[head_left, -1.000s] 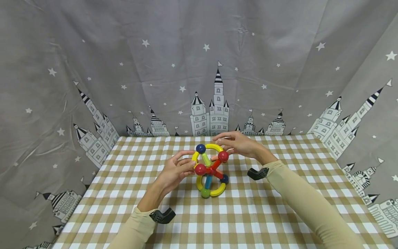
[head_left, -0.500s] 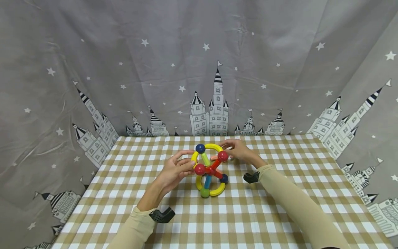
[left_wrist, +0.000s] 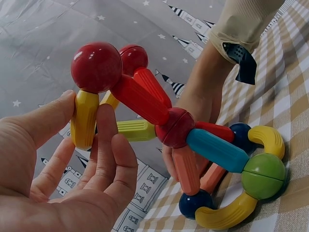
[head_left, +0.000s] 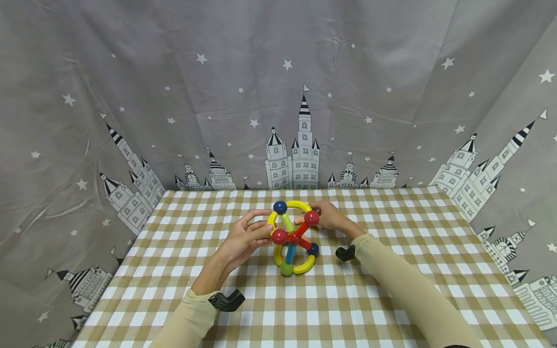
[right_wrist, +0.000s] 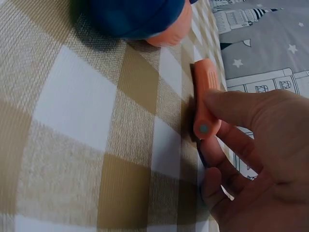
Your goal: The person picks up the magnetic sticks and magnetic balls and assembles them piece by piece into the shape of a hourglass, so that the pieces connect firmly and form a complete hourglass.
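Note:
A toy structure of magnetic rods and balls (head_left: 292, 251) stands on the checkered cloth, with a red center ball (left_wrist: 175, 127). My left hand (head_left: 248, 237) steadies its upper left side. In the left wrist view, thumb and fingers pinch a yellow curved rod (left_wrist: 84, 121) below a large red ball (left_wrist: 96, 66). Behind the structure, my right hand (head_left: 332, 216) is partly hidden by it. The right wrist view shows thumb and fingers gripping a loose orange magnetic rod (right_wrist: 206, 89) at the cloth, its grey end tip visible. A dark blue ball (right_wrist: 137, 19) is close by.
The brown-and-white checkered cloth (head_left: 278, 314) covers the table. A grey curtain (head_left: 261, 72) with printed castles and stars hangs along the back and sides. Black wrist devices sit on both sleeves, one of them a camera mount (head_left: 227, 300).
My right hand has come down and toward me behind the structure, and its fingers have closed on the orange rod. The left hand and the structure hold their place.

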{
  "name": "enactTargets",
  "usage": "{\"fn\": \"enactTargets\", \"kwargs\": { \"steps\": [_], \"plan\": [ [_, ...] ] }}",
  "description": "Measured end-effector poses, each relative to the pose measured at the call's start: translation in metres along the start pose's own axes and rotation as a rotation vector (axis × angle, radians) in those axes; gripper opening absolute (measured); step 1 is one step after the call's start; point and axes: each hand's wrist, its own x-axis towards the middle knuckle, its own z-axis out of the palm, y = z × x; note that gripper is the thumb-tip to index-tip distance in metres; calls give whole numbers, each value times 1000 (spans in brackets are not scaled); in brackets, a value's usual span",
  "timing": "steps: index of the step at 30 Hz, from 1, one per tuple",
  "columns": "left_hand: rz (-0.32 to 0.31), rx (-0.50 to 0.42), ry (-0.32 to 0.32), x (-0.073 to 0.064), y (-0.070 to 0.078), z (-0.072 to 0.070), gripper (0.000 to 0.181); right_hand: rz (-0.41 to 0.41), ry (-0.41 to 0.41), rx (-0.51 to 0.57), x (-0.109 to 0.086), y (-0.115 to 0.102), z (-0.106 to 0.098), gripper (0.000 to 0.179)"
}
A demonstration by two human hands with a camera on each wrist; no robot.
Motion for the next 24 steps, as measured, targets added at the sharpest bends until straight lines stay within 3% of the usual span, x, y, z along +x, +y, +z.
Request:
{"fn": "enactTargets", "kwargs": {
  "steps": [9, 24],
  "plan": [
    [-4, 10, 3, 0, 1, 0, 47, 46, -29, 16, -15, 7, -14, 26],
    [1, -4, -4, 1, -1, -1, 46, 123, 8, -30, -42, 20, -38, 26]
  ]
}}
